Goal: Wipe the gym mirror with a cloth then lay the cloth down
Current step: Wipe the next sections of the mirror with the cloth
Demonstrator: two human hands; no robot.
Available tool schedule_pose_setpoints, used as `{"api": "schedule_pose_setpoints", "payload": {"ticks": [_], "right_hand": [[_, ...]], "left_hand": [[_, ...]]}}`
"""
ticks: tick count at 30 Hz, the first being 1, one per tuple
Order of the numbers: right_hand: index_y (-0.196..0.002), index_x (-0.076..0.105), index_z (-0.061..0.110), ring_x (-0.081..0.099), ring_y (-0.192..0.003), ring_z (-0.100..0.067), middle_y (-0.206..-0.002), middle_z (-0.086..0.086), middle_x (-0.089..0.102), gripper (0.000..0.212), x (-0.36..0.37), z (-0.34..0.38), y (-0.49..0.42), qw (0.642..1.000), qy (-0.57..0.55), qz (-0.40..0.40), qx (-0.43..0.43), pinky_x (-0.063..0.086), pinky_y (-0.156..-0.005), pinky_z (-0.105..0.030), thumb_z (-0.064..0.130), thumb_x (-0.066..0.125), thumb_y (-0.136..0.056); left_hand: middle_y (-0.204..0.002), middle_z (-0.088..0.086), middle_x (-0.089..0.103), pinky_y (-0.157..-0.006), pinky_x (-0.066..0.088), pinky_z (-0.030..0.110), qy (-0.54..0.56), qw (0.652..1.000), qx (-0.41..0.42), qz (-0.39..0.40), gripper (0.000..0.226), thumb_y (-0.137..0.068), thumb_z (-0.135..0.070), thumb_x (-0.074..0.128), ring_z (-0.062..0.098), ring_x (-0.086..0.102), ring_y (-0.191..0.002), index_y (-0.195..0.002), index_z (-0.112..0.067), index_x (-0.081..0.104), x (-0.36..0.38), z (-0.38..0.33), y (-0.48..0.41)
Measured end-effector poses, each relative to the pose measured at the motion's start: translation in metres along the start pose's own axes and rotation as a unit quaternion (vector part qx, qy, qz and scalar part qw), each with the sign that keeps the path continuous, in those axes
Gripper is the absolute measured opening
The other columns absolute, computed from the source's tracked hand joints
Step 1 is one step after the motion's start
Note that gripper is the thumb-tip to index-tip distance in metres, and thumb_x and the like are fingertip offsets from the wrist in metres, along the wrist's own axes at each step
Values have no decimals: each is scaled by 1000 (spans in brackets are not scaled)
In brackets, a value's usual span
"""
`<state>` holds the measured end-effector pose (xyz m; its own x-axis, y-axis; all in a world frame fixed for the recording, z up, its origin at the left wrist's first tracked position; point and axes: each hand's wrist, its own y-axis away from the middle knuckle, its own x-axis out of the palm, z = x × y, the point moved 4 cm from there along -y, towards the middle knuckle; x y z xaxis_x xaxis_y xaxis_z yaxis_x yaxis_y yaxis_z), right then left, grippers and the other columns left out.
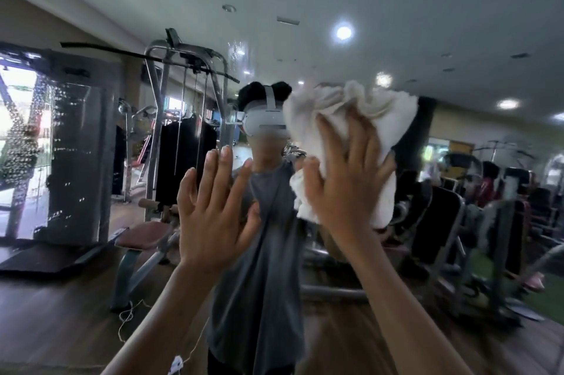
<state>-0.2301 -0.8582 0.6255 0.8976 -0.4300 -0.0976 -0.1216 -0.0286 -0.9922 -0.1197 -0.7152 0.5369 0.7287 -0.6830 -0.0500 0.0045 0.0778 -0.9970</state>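
Observation:
The gym mirror [457, 39] fills the whole view and reflects the room and a person in a grey shirt with a headset. My right hand [345, 182] presses a crumpled white cloth [360, 109] flat against the glass, fingers spread and straight, right of centre at about head height. My left hand [213, 210] is raised beside it, to the left and a bit lower, palm toward the mirror with fingers straight and nothing in it. Water droplets speckle the glass at the far left [61, 130].
All else is reflection: a cable weight machine [186, 118] with a padded seat at left centre, more machines [457, 206] at right, a wooden floor [61, 313] below and ceiling lights above. A white cord [128, 319] trails on the floor.

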Motion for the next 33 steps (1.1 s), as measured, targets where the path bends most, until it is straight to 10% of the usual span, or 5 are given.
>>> {"api": "schedule_pose_setpoints", "payload": {"ticks": [6, 15, 23, 30, 33], "right_hand": [[-138, 55, 26, 43, -133, -32, -146, -11, 46, 51, -7, -46, 57, 967, 16, 21, -255, 40, -92, -53, 43, 40, -92], [-148, 42, 26, 33, -139, -31, -155, -14, 35, 61, -12, -43, -58, 998, 9, -35, 58, 33, -100, -56, 50, 41, -92], [-141, 47, 27, 37, -137, -32, -151, -11, 37, 64, -6, -36, 35, 942, 36, 28, -331, 35, -96, -55, 47, 55, -81], [-143, 43, 27, 34, -129, -34, -149, -16, 39, 62, -24, -70, -77, 1000, -3, -12, 25, 39, -92, -57, 49, 39, -85], [-149, 38, 28, 30, -138, -32, -157, -12, 30, 64, -13, -15, -76, 1000, 12, 0, 2, 34, -97, -58, 49, 36, -88]], "left_hand": [[-160, 19, 32, -117, 23, 57, -1, 1000, -1, -11, 62, -95, -41, 45, 33, 28, -150, -148, -10, 48, 1, 1, 1], [-161, 20, 31, -116, 26, 59, -12, 1000, 16, -22, 64, -96, -43, 45, 35, 27, -150, -150, -9, 45, 5, 1, 3], [-160, 19, 32, -117, 24, 56, 4, 1000, 16, -22, 64, -94, -41, 48, 34, 29, -150, -150, -10, 45, 4, 2, 5], [-159, 19, 35, -119, 22, 54, 4, 1000, 11, -28, 62, -95, -40, 48, 34, 33, -148, -150, -12, 45, 7, 2, 2], [-158, 19, 36, -120, 22, 54, 19, 999, 18, -32, 60, -96, -39, 47, 33, 32, -149, -149, -13, 46, 4, 5, 3]]}}
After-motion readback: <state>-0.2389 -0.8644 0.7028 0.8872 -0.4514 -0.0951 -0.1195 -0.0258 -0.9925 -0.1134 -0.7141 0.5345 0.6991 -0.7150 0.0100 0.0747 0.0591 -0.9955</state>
